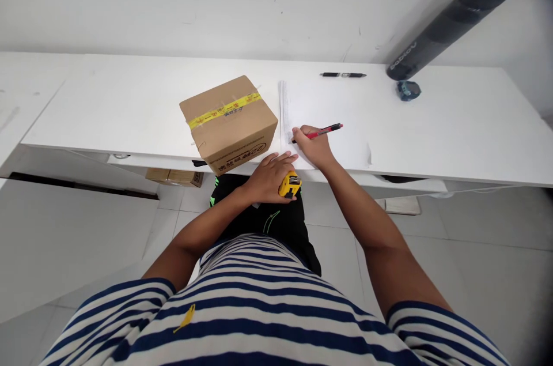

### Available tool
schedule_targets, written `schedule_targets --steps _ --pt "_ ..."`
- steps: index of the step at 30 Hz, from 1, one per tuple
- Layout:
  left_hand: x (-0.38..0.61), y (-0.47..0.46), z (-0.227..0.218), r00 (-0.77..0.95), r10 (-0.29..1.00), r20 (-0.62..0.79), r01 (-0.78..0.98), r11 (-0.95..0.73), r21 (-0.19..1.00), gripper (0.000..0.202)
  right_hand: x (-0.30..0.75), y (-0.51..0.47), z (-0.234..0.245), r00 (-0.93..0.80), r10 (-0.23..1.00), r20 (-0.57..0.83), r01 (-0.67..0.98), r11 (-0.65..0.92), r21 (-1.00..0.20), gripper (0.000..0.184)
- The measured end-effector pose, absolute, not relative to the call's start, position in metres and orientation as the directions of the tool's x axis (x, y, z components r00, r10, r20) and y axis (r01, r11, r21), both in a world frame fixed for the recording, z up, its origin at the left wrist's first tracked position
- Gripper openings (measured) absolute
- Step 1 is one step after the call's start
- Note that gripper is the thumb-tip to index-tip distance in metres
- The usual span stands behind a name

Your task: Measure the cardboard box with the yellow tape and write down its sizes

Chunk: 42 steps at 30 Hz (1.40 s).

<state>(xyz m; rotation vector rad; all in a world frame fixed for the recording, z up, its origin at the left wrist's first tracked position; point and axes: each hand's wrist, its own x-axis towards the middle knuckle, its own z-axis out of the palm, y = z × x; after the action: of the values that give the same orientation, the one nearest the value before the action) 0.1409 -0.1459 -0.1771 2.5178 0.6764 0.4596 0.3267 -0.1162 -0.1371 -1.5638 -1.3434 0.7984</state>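
The work surface is a white desk [108, 106] set along a white wall [173, 3] that bears scattered dark scuffs. The landmark is a closed cardboard box [228, 124], sealed with yellow printed tape [227, 110] and set at an angle, its near corner reaching the desk's front edge. Just right of the box lies a pad of white paper [337, 106]. Over it, to the right of the box, the person's right hand [315, 146] pinches a red pen [324, 130] near its lower end; contact of tip with paper cannot be confirmed. Just off the box's near right corner, the left hand [271, 178] grips a yellow tape measure [290, 184] at the thumb side, fingers extended toward the pad. Farther back and right of the box lies a black pen [343, 75]; well right of it are a small dark object [408, 90], type unclear, and a tall dark cylinder [458, 17] with lettering. Below and left of the box, under the desk, sits a smaller carton [173, 177]. The floor [328, 245], nearer the person than the box, is pale tile with visible joints.
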Motion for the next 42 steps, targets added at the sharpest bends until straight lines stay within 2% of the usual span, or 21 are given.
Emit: schedule_targets --steps 7,20,26,37,42 --pt "0.1417 -0.1448 -0.1795 0.822 0.537 0.188 0.374 -0.759 0.533 0.076 0.3274 -0.1152 -0.1372 0.150 0.986 0.072 0.410 0.004 -0.912 0.041" --pt "0.1417 -0.1453 -0.1808 0.825 0.531 0.196 0.371 -0.769 0.521 0.074 0.3273 -0.1157 -0.1412 0.230 0.967 0.107 0.397 0.007 -0.918 0.037" --pt "0.1423 -0.1452 -0.1806 0.828 0.524 0.199 0.371 -0.779 0.506 0.074 0.3284 -0.1157 -0.1414 0.172 0.980 0.099 0.414 0.020 -0.910 0.038" --pt "0.1424 -0.1452 -0.1808 0.823 0.535 0.192 0.379 -0.769 0.515 0.072 0.3272 -0.1162 -0.1444 0.265 0.954 0.138 0.412 0.017 -0.911 0.039" --pt "0.1420 -0.1453 -0.1790 0.826 0.527 0.202 0.366 -0.772 0.519 0.072 0.3289 -0.1162 -0.1432 0.215 0.970 0.113 0.414 0.014 -0.910 0.038"
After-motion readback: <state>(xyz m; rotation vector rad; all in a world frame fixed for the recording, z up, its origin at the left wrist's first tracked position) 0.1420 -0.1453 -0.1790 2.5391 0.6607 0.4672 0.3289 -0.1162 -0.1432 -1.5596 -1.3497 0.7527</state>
